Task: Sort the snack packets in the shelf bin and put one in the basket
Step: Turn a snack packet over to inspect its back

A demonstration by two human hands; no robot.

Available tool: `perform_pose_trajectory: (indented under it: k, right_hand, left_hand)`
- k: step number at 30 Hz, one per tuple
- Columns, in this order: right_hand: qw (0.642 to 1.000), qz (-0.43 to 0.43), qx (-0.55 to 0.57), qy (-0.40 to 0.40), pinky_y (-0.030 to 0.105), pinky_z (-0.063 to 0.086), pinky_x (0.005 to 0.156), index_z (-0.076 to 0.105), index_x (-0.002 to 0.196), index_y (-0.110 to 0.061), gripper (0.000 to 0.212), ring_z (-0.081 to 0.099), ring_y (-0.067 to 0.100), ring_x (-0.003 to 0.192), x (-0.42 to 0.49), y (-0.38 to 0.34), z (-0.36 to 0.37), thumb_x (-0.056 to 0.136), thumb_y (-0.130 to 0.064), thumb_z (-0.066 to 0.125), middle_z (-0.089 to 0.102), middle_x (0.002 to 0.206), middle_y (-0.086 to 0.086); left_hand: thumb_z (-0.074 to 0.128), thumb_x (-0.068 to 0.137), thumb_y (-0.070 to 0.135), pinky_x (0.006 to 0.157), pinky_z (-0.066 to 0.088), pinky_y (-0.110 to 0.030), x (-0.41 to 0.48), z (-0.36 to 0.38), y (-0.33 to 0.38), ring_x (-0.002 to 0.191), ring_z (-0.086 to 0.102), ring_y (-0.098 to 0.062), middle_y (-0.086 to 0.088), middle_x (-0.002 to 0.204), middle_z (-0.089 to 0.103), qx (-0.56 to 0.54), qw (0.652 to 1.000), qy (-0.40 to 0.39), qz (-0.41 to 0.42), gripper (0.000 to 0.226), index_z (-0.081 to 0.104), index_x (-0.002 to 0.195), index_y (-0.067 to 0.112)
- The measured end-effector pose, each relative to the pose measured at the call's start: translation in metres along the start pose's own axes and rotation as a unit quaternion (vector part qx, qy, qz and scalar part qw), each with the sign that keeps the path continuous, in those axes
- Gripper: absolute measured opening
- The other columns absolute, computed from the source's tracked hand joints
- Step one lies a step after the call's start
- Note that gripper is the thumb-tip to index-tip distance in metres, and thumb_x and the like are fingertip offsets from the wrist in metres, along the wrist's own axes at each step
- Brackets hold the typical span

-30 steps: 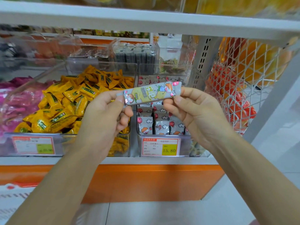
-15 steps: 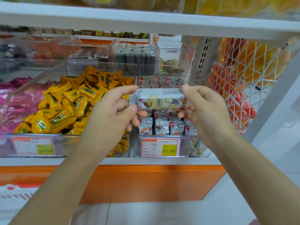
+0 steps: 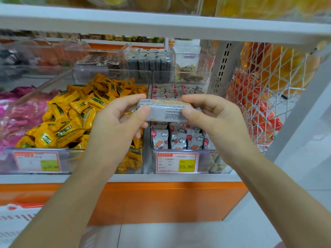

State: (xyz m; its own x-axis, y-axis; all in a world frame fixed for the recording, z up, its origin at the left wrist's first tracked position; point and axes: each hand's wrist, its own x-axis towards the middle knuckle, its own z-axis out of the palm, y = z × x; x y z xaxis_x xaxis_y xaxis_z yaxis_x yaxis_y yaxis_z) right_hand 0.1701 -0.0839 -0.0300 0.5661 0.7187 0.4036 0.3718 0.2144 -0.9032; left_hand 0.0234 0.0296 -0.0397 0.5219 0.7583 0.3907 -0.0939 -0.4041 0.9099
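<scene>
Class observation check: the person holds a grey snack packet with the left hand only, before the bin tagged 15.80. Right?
No: the head view shows left hand and right hand both pinching the grey snack packet before that bin.

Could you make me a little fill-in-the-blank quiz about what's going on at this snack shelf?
1. The left hand and right hand hold one grey snack packet by its two ____.
2. The price tag on the bin below reads ____.
3. The panel under the shelf is coloured ____.
Missing words: ends; 15.80; orange.
</scene>
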Motion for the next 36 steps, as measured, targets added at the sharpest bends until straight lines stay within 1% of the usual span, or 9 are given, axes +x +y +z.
perform_pose_trajectory:
  k: [8, 11, 14, 18, 20, 23, 25, 31, 36]
  right_hand:
    - [0.998, -0.036, -0.027, 0.051, 0.016, 0.048, 0.061, 0.066, 0.071, -0.019, 0.014, 0.058, 0.003, 0.066, -0.001, 0.0, 0.001, 0.083, -0.012, 0.068, 0.064, 0.066, -0.009]
    - [0.994, -0.058, -0.053, 0.075, 0.019, 0.046, 0.063, 0.064, 0.07, -0.012, 0.015, 0.054, 0.007, 0.067, -0.002, 0.0, 0.003, 0.084, -0.012, 0.066, 0.064, 0.072, 0.005]
    - [0.993, -0.067, -0.066, 0.075, 0.021, 0.046, 0.065, 0.064, 0.072, -0.012, 0.014, 0.056, 0.011, 0.069, -0.004, 0.0, 0.006, 0.085, -0.012, 0.065, 0.064, 0.075, 0.002]
    - [0.99, -0.089, -0.094, 0.05, 0.026, 0.05, 0.072, 0.065, 0.074, -0.017, 0.014, 0.061, 0.013, 0.08, -0.005, -0.003, 0.007, 0.085, -0.009, 0.064, 0.067, 0.082, -0.004]
    - [0.991, -0.088, -0.089, 0.043, 0.025, 0.05, 0.073, 0.065, 0.075, -0.018, 0.014, 0.061, 0.011, 0.081, -0.005, -0.004, 0.006, 0.085, -0.008, 0.064, 0.067, 0.083, -0.006]
    - [0.992, -0.081, -0.089, 0.04, 0.025, 0.051, 0.075, 0.066, 0.075, -0.019, 0.014, 0.062, 0.01, 0.082, -0.005, -0.004, 0.004, 0.085, -0.01, 0.065, 0.068, 0.084, -0.005]
    - [0.992, -0.074, -0.092, 0.037, 0.025, 0.051, 0.075, 0.067, 0.076, -0.018, 0.011, 0.062, 0.01, 0.081, -0.005, -0.004, 0.003, 0.085, -0.012, 0.066, 0.068, 0.083, -0.005]
    - [0.993, -0.037, -0.108, 0.004, 0.015, 0.048, 0.057, 0.069, 0.073, -0.016, 0.008, 0.06, 0.002, 0.057, 0.001, -0.005, -0.002, 0.081, -0.019, 0.07, 0.068, 0.064, -0.006]
    - [0.994, -0.028, -0.101, -0.027, 0.012, 0.044, 0.054, 0.071, 0.071, -0.01, 0.012, 0.051, 0.0, 0.051, 0.007, -0.008, -0.014, 0.079, -0.02, 0.071, 0.061, 0.053, -0.007]
  left_hand:
    - [0.063, 0.085, 0.012, 0.054, 0.047, -0.015, -0.004, 0.005, 0.005, 0.064, 0.063, -0.004, 0.006, 0.093, 0.066, -0.015, 0.999, -0.037, 0.023, 0.025, 0.06, 0.099, 0.033]
    - [0.066, 0.082, 0.012, 0.05, 0.045, -0.013, -0.006, 0.009, 0.006, 0.06, 0.061, -0.007, 0.011, 0.083, 0.066, 0.018, 0.998, -0.037, 0.039, 0.026, 0.058, 0.091, 0.034]
    - [0.064, 0.077, 0.02, 0.045, 0.039, -0.009, -0.008, 0.011, 0.007, 0.051, 0.052, -0.001, 0.018, 0.067, 0.06, 0.06, 0.997, -0.028, 0.042, 0.017, 0.054, 0.082, 0.033]
    - [0.058, 0.071, 0.028, 0.042, 0.036, -0.017, -0.007, 0.007, 0.005, 0.049, 0.045, -0.01, 0.005, 0.061, 0.056, 0.091, 0.995, -0.009, 0.037, 0.005, 0.054, 0.075, 0.028]
    - [0.063, 0.077, 0.027, 0.045, 0.04, -0.024, -0.004, 0.004, 0.005, 0.054, 0.049, -0.015, 0.001, 0.066, 0.058, 0.076, 0.996, -0.014, 0.039, 0.007, 0.058, 0.073, 0.028]
    - [0.063, 0.083, 0.02, 0.048, 0.044, -0.013, -0.001, -0.002, 0.005, 0.054, 0.056, -0.002, 0.011, 0.072, 0.064, 0.067, 0.996, -0.026, 0.046, 0.014, 0.064, 0.073, 0.029]
    - [0.062, 0.084, 0.018, 0.049, 0.046, -0.013, -0.001, -0.004, 0.005, 0.055, 0.058, -0.002, 0.01, 0.074, 0.066, 0.074, 0.996, -0.026, 0.05, 0.014, 0.067, 0.075, 0.028]
    - [0.058, 0.088, 0.023, 0.06, 0.051, -0.028, 0.001, -0.006, 0.002, 0.065, 0.056, -0.005, 0.015, 0.077, 0.064, 0.131, 0.988, 0.01, 0.081, 0.019, 0.066, 0.079, 0.038]
    - [0.057, 0.089, 0.023, 0.061, 0.048, -0.027, 0.0, -0.003, 0.003, 0.064, 0.054, 0.0, 0.02, 0.079, 0.064, 0.133, 0.987, 0.01, 0.088, 0.02, 0.066, 0.082, 0.04]
